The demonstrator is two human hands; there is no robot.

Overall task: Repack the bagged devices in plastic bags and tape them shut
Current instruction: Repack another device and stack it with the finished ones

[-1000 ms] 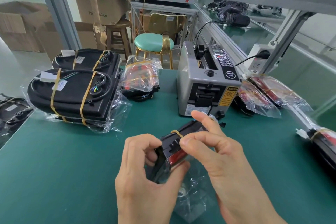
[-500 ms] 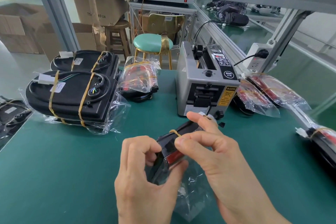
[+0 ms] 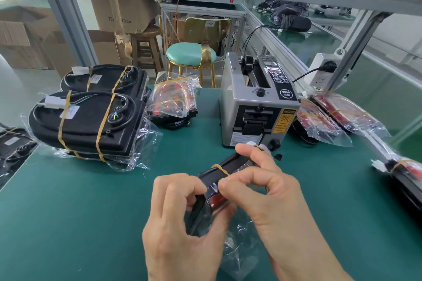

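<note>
The left hand (image 3: 182, 230) curls its fingers over the near end of a small device (image 3: 219, 189), thumb on the right side and fingertips on top, gripping it. The right hand (image 3: 269, 194) holds the same device from the right: its forefinger and thumb pinch at the top edge near the middle, while the other fingers reach along the far end. The device is held just above the green bench (image 3: 68, 223), in front of the person and near the front edge.

It is a narrow black block with a glossy red face on its right side. A tan rubber band (image 3: 220, 167) crosses it about midway. Its long axis runs from the near left, low in the left hand, up and away to the far right, so that the far end points toward the tape dispenser (image 3: 253, 102). A clear plastic bag (image 3: 239, 248) hangs crumpled under the device between the two wrists; whether the near end of the device already sits inside it I cannot tell.

The grey tape dispenser stands on the bench just beyond the hands. To its left lies a bagged bundle of red and black devices (image 3: 174, 102), and farther left two large black units (image 3: 86, 121) bound with tan bands, the nearer one in a clear bag. To the right of the dispenser lie two more bagged red devices (image 3: 331, 116), and another banded one at the right edge (image 3: 408, 171).
</note>
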